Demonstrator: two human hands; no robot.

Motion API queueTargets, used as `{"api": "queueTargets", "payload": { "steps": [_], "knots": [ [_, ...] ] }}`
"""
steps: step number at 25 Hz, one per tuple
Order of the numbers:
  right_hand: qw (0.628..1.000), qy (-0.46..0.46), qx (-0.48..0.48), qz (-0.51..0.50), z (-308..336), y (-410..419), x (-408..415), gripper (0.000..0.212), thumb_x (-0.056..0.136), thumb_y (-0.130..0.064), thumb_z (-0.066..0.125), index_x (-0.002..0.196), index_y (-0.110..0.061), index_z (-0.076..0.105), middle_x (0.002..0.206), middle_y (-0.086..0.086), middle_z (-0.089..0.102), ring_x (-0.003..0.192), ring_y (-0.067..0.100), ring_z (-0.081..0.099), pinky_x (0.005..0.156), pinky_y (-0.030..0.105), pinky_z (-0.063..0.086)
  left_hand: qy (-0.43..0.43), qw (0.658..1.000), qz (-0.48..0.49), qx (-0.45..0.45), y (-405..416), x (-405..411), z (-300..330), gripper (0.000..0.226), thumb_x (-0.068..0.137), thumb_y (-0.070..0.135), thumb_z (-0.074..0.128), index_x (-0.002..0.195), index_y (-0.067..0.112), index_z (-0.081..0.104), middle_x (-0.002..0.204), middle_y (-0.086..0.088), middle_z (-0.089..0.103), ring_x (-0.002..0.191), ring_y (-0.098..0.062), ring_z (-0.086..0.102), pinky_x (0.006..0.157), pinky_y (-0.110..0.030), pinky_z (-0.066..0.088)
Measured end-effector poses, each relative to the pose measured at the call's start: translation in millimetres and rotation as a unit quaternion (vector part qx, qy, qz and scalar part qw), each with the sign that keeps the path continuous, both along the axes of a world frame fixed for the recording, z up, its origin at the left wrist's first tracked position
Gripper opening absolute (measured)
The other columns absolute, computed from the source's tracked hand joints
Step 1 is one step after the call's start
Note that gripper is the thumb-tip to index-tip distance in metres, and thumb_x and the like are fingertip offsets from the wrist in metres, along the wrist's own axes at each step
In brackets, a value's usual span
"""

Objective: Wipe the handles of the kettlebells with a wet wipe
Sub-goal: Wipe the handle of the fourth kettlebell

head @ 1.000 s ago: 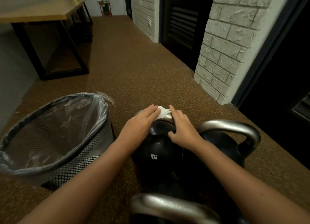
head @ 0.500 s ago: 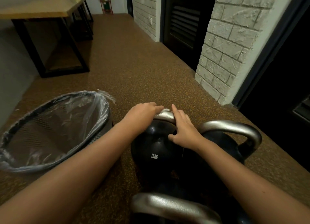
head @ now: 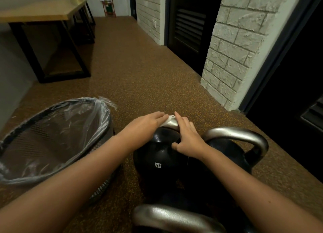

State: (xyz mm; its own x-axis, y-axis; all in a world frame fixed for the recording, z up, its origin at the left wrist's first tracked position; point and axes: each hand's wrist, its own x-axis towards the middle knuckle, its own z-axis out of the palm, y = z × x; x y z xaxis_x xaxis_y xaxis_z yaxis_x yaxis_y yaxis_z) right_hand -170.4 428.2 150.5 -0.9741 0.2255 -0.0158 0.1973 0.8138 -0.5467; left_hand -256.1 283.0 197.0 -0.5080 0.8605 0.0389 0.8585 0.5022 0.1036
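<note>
Speckled brown rubber-type floor [head: 139, 72], white brick pillar [head: 232, 49] upper right of frame, wood-top table [head: 40, 12] upper left, mesh bin [head: 52, 145] with a clear liner at left centre. Three kettlebells clustered at lower centre: the 12KG kettlebell [head: 157, 159] in the middle, a second kettlebell [head: 241, 142] just to its right with its steel handle fully exposed, a third handle [head: 174, 217] at the bottom edge. Wet wipe [head: 168, 120] sits on top of the 12KG bell's handle [head: 172, 123], only a small white corner showing between the two hands. Left hand [head: 145, 126] lies flat on the wipe, fingers straight, pressing it down on the left part of the handle. Right hand [head: 187, 136] is on the right part of the same handle, fingers extended over the top, thumb below; can't tell if it actually wraps the bar. Hands close together, nearly touching at the fingertips. Handling: the bells are heavy and rigid and shouldn't shift under wiping pressure, so no need to lift. Steel handle looks smooth, likely slick once wet. Wipe is thin, limp and bunches easily; best to wrap it round the bar and slide along the arc, steadying at the horn.
</note>
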Motion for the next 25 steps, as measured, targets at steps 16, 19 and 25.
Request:
{"api": "queueTargets", "payload": {
  "steps": [16, 19, 25],
  "knots": [
    [1.000, 0.009, 0.003, 0.002, 0, -1, 0, 0.099, 0.077, -0.014, 0.063, 0.149, -0.017, -0.005, 0.145, 0.002, 0.020, 0.131, 0.023, 0.023, 0.110, 0.030, 0.022, -0.058, 0.997, 0.000, 0.042, 14, -31, -1, 0.041, 0.084, 0.005, 0.057, 0.120, 0.023, 0.058, 0.115, 0.002, 0.061, 0.106, -0.017, 0.058, 0.089, -0.036, 0.048],
    [1.000, -0.001, -0.005, 0.006, -1, 0, 1, 0.101, 0.077, -0.015, 0.063, 0.148, -0.018, -0.008, 0.147, 0.001, 0.018, 0.134, 0.022, 0.020, 0.111, 0.030, 0.021, -0.013, 0.996, -0.009, 0.083, 5, -16, -18, 0.058, 0.082, 0.000, 0.056, 0.134, 0.025, 0.046, 0.136, 0.005, 0.049, 0.119, -0.017, 0.051, 0.099, -0.036, 0.043],
    [1.000, 0.000, -0.012, -0.001, -1, -1, 0, 0.102, 0.076, -0.015, 0.064, 0.148, -0.019, -0.008, 0.146, 0.001, 0.019, 0.135, 0.022, 0.020, 0.112, 0.031, 0.021, 0.035, 0.989, 0.016, 0.141, -12, -3, -36, 0.067, 0.081, -0.009, 0.050, 0.141, 0.018, 0.037, 0.147, -0.008, 0.036, 0.135, -0.024, 0.035, 0.105, -0.041, 0.040]
  ]
}}
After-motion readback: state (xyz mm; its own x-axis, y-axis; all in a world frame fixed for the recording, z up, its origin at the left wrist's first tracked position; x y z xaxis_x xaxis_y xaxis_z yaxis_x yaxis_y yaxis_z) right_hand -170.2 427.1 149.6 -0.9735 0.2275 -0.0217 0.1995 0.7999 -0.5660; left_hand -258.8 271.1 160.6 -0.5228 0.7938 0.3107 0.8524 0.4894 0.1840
